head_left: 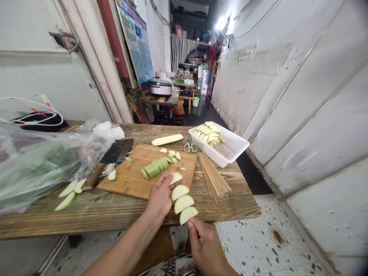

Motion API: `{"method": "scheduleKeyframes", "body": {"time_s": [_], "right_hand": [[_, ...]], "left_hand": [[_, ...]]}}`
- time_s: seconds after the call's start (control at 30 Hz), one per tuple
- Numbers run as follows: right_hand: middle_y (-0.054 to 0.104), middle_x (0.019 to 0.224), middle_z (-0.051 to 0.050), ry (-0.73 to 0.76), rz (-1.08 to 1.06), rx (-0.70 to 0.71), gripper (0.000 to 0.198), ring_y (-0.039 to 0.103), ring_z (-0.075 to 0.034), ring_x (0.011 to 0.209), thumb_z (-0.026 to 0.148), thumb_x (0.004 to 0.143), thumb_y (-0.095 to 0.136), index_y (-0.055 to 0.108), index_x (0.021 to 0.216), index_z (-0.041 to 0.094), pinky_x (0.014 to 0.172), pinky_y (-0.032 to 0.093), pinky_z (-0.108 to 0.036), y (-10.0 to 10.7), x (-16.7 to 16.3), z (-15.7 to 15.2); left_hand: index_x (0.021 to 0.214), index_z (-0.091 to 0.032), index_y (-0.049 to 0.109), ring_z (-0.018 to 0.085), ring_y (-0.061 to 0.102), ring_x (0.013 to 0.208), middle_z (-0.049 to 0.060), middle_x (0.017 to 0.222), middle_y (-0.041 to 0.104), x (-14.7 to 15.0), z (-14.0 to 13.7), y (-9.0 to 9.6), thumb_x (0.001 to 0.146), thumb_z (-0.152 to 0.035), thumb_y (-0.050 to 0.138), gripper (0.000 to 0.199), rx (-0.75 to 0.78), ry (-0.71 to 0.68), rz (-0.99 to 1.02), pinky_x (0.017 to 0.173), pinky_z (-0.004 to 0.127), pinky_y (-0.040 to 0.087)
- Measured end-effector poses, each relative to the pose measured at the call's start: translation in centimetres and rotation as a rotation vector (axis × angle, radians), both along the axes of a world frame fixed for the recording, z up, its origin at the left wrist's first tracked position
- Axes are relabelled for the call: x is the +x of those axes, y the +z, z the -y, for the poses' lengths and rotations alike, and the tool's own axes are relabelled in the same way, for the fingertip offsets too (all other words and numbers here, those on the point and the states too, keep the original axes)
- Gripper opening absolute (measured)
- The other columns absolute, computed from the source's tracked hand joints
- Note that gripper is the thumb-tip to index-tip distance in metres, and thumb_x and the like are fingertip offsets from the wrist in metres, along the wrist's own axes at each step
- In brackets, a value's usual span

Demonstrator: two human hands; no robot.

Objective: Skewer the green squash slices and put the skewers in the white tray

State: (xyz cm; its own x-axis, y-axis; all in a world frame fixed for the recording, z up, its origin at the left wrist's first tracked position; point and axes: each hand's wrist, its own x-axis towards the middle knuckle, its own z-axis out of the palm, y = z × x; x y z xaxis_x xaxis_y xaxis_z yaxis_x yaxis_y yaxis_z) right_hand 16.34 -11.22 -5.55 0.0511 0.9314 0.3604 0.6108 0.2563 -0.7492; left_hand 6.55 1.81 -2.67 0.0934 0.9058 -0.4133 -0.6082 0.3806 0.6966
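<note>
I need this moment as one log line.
Left hand: holding top slice; right hand: pinched at lowest slice; cutting board: cut pieces; tray: loaded skewers

I can read no lettering from here. Poster (138, 48), upper left of frame: reddish heading along its top, blue sheet below, characters too blurred for me to read. Stacked cartons (205, 78), upper centre, far back: coloured print, too small to make out.

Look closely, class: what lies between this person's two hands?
Three green-rimmed half-round slices, in a row from the left hand to the right hand, as the head view shows.
</note>
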Motion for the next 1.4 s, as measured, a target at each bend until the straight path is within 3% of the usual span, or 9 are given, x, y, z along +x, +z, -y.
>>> {"method": "scheduleKeyframes", "body": {"time_s": [0.13,0.47,0.6,1.03,1.4], "right_hand": [[0.053,0.059,-0.001,-0.014,-0.014,-0.008,0.031,0.047,-0.012,0.05,0.021,0.094,0.032,0.055,0.073,0.017,0.05,0.036,-0.022,-0.4,0.2,-0.2],[0.051,0.059,0.001,0.013,-0.058,-0.022,0.028,0.045,-0.012,0.051,0.02,0.093,0.035,0.056,0.074,0.017,0.051,0.034,-0.022,-0.4,0.5,-0.4],[0.054,0.062,0.0,0.042,-0.088,-0.015,0.026,0.047,-0.012,0.053,0.018,0.092,0.035,0.055,0.076,0.017,0.053,0.035,-0.021,0.0,0.4,-0.3],[0.039,0.058,0.004,0.064,-0.036,-0.067,0.025,0.04,-0.011,0.051,0.016,0.09,0.034,0.045,0.068,0.019,0.052,0.028,-0.022,0.9,0.4,-0.1],[0.033,0.058,0.006,0.046,-0.08,-0.07,0.022,0.034,-0.009,0.051,0.015,0.088,0.035,0.034,0.067,0.021,0.051,0.025,-0.022,0.1,0.1,-0.2]], "left_hand": [[0.083,-0.011,0.061,0.016,0.066,0.063,0.009,0.076,0.069,0.2,-0.1,0.3,0.084,-0.017,0.052,0.011,-0.104,-0.076,0.048,0.058,0.027,0.055],[0.088,-0.012,0.063,0.019,0.067,0.079,0.011,0.09,0.07,0.1,-0.4,0.7,0.086,-0.028,0.05,0.021,-0.104,-0.156,0.154,0.07,0.033,0.056],[0.09,-0.011,0.063,0.021,0.067,0.078,0.014,0.092,0.07,0.2,-0.4,1.0,0.085,-0.03,0.052,0.022,-0.155,-0.135,0.125,0.069,0.034,0.056],[0.084,-0.009,0.063,0.021,0.067,0.084,0.012,0.088,0.07,0.2,0.0,0.9,0.085,-0.019,0.051,0.016,-0.066,-0.056,0.034,0.077,0.04,0.056],[0.082,-0.009,0.063,0.019,0.068,0.079,0.01,0.085,0.07,0.7,0.4,0.7,0.086,-0.017,0.048,0.018,-0.051,0.002,-0.003,0.072,0.037,0.057]]}}
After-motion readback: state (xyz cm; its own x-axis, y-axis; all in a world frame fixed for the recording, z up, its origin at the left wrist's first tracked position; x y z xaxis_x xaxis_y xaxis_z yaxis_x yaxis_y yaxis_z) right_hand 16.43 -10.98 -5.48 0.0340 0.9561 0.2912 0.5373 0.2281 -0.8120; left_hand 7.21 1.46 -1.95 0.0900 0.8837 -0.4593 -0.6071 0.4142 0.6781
